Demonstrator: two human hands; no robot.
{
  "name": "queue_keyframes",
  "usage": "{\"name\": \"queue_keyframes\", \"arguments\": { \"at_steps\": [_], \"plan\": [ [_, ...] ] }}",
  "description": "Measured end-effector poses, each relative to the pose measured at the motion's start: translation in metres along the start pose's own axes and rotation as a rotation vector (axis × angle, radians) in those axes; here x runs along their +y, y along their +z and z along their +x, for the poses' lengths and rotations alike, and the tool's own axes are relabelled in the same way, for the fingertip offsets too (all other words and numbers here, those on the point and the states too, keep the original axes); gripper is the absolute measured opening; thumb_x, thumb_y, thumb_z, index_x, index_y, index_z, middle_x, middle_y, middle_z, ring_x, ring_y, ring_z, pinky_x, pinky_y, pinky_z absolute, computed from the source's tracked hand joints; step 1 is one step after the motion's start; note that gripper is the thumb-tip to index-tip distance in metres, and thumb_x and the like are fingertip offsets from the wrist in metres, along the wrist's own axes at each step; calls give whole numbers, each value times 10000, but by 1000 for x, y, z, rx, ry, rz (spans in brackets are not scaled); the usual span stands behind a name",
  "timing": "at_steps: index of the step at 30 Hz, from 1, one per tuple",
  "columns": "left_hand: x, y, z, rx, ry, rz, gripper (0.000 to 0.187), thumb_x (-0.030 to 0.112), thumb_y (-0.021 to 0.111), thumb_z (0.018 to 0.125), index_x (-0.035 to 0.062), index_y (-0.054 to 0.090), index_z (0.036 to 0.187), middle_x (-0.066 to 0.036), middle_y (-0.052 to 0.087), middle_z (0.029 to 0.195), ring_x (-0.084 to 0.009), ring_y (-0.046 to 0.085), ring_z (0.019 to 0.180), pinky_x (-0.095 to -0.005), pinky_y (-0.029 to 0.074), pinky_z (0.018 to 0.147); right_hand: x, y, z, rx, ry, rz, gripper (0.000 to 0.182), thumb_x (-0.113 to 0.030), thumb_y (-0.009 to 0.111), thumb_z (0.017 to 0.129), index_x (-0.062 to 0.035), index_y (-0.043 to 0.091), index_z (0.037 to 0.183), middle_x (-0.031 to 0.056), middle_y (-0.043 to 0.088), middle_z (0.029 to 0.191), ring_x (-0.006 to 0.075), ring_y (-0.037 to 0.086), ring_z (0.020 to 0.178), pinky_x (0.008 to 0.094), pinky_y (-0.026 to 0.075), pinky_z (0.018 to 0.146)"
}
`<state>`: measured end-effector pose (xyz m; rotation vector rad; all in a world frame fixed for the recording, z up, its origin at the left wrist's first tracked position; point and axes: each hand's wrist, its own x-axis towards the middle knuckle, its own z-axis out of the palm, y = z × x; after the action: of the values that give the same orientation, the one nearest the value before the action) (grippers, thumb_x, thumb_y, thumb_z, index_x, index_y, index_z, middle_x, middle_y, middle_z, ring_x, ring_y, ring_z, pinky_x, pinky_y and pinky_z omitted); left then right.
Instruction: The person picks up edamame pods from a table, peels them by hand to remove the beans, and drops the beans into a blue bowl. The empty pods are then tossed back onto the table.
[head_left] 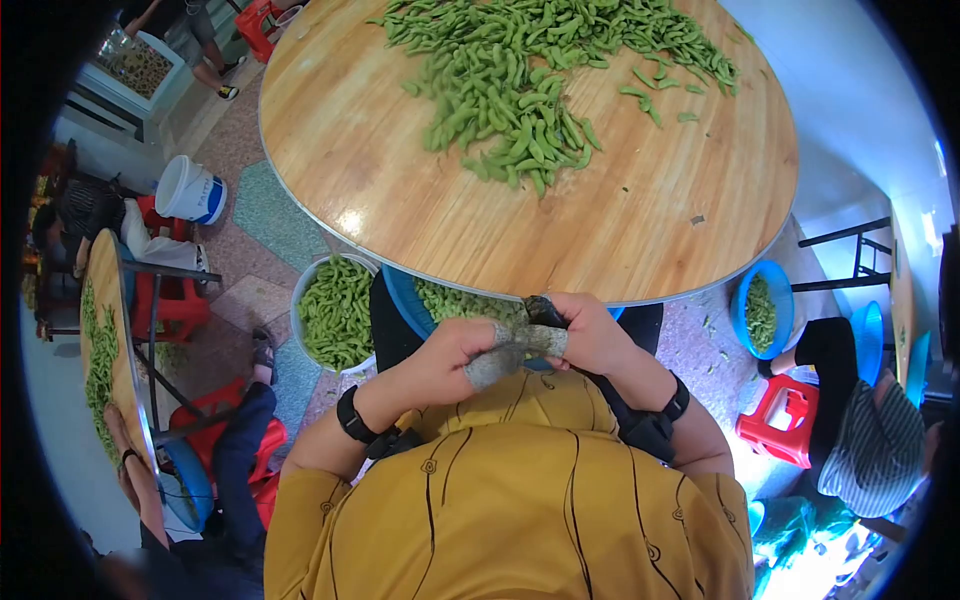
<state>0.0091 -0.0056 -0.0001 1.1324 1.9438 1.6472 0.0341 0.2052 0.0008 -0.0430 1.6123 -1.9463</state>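
Observation:
Both of my hands meet in front of my yellow top, just below the near edge of the round wooden table (350, 170). My left hand (445, 358) is closed, with grey wrapping on its fingers. Against it presses my right hand (592, 335), also closed, with grey wrapping on a finger and a black piece at the thumb tip. Whatever is pinched between them is blurred and hidden. Green soybean pods (510, 100) are heaped on the table. Beneath my hands, a blue basin (403, 300) partly shows, containing light green beans.
A white tub (297, 325) of pods stands left of my knees. Right of the table are another blue basin (741, 315) and a red stool (775, 425). Other people sit at both sides; one person's hand (118, 435) rests by pods on a side table. A white bucket (180, 190) stands further back.

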Motion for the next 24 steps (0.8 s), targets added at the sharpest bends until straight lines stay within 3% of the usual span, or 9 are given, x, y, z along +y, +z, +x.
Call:
{"name": "queue_keyframes", "arguments": {
  "at_steps": [1,3,7,13,15,18,20,21,24],
  "plan": [
    [2,-2,-2,2,2,-1,146,141,600,827,52,633,937,-96,568,708,-267,554,604,-342,435,548,2,-1,0,0,1,-2,146,-160,642,868,-33,615,936,37,585,699,77,485,475,216,371,437],
    [9,-8,-9,-27,-512,-668,193,164,558,901,48,630,1037,-16,558,711,-149,498,565,-281,396,531,4,-2,1,-62,134,461,116,-130,612,887,-42,598,961,43,585,712,70,423,433,192,321,412],
    [4,-12,-6,198,-533,-1055,254,259,555,919,14,619,899,-4,539,674,-91,472,564,-247,372,508,-3,5,5,70,116,679,119,-107,583,900,-29,580,990,67,600,755,63,413,457,195,328,415],
    [-5,-25,-24,366,-407,-211,190,150,567,913,31,591,1058,0,573,734,-54,506,599,-195,397,520,-5,7,9,165,-40,476,132,-99,571,905,-26,581,1015,66,612,807,57,455,534,204,358,429],
    [-6,-31,-38,511,-491,-294,203,121,637,862,23,628,1039,19,587,743,-52,540,686,-222,451,614,-2,8,12,189,5,434,135,-99,563,910,-24,581,1021,55,610,805,57,449,525,203,361,429],
    [-18,-56,-70,615,-532,25,255,98,661,825,48,620,1072,-27,634,817,-125,596,686,-246,468,616,-1,7,15,150,36,501,129,-95,565,908,-24,584,1014,50,605,801,59,449,525,205,362,429],
    [-30,-74,-93,540,-502,802,365,68,669,779,60,585,1134,-130,643,979,-275,645,773,-327,510,672,-1,8,16,139,44,516,124,-91,566,906,-25,585,1010,50,602,796,59,448,524,205,362,429],
    [-37,-82,-104,545,-506,801,365,68,669,779,60,585,1134,-130,643,979,-275,645,773,-327,510,672,0,9,17,129,48,530,119,-86,567,905,-27,586,1006,50,598,792,60,447,523,205,361,429],
    [-37,-89,-116,515,-814,1279,264,50,638,768,17,603,1028,-210,552,1150,-395,602,926,-463,499,771,3,12,23,148,56,528,104,-80,571,901,-24,589,987,54,596,799,62,448,524,207,361,428]
  ]
}}
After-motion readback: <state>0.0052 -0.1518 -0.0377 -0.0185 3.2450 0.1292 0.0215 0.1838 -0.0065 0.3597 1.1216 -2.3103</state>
